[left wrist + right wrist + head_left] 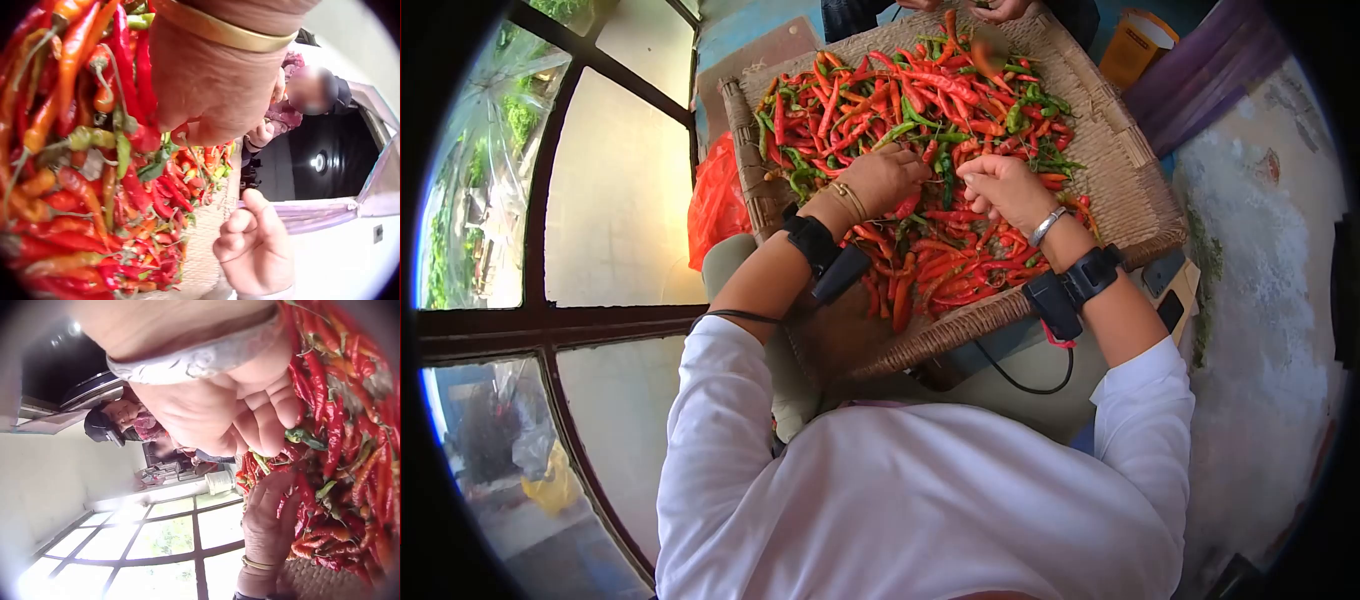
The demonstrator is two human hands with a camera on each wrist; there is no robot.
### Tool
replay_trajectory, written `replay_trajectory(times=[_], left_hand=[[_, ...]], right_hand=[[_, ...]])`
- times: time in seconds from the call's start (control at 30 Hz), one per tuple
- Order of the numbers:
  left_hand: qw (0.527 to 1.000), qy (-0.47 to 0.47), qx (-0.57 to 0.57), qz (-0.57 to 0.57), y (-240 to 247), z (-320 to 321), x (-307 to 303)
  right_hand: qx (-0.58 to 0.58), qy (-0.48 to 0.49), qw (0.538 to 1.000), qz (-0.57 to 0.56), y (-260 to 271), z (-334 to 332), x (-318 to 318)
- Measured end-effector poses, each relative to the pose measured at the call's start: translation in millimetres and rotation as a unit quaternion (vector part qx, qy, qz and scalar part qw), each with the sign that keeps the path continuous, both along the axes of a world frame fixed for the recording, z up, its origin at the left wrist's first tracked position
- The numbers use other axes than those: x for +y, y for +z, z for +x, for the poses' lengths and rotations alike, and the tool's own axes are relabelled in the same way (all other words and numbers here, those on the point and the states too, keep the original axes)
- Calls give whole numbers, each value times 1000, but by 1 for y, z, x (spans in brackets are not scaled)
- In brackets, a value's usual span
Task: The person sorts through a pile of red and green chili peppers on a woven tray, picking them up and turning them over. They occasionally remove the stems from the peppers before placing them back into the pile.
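Red, orange and green chili peppers (940, 90) lie heaped across a woven tray (1135, 190). My left hand (885, 180), with a gold bangle at its wrist, is down among them with bent fingers. A red chili pepper (145, 136) shows at that hand in the left wrist view, and its fingertips are partly hidden. To its right, my right hand (1010, 190) hovers close over the heap, a silver bangle (200, 362) at its wrist. Its fingers are loosely curled, thumb near the index finger, and nothing shows between them in the left wrist view.
Another person's hands (1000, 8) are at the tray's far edge. A red plastic bag (718, 200) lies left of the tray beside the framed window (615, 190). Phones (1165, 270) lie at the right, and a yellow-brown box (1138, 48) stands behind. A cable (1020, 385) loops below the tray.
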State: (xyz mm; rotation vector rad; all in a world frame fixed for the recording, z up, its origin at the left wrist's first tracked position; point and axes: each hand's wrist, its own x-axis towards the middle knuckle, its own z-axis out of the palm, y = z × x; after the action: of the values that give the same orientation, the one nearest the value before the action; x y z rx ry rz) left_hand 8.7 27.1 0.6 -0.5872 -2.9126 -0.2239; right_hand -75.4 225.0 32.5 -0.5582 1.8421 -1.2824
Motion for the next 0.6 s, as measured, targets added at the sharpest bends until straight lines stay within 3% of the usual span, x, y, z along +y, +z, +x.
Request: replay_trajectory(times=[0.07,0.1,0.17,0.2,0.23,0.3,0.33,0.37,0.43,0.5,0.6], left_hand=[[984,54,49,162,13,0,8],[984,58,42,162,17,-1,12],[891,163,27,424,23,-6,20],[811,168,0,561,28,-8,26],[814,170,-11,555,30,-10,27],[674,185,-49,713,34,-12,30],[638,208,-55,740,35,-15,33],[637,204,-59,741,32,-17,32],[599,230,-84,763,23,-14,24],[600,220,-108,762,16,-9,14],[596,203,-186,754,9,-8,0]], right_hand=[[44,2,998,-49,-20,-7,-5],[96,-1,990,-99,-27,-10,-7],[97,4,991,-97,-27,-12,-7],[121,-16,985,-124,-30,-11,-7],[141,-41,978,-150,-31,-9,-9],[123,-34,974,-185,-24,-7,-7],[-2,0,984,-178,-18,-6,-6],[-126,35,977,-168,-12,-5,-6],[-116,34,982,-148,-7,-1,-5],[-85,-61,977,-186,-8,5,-9],[-45,-74,979,-183,-7,0,-10]])
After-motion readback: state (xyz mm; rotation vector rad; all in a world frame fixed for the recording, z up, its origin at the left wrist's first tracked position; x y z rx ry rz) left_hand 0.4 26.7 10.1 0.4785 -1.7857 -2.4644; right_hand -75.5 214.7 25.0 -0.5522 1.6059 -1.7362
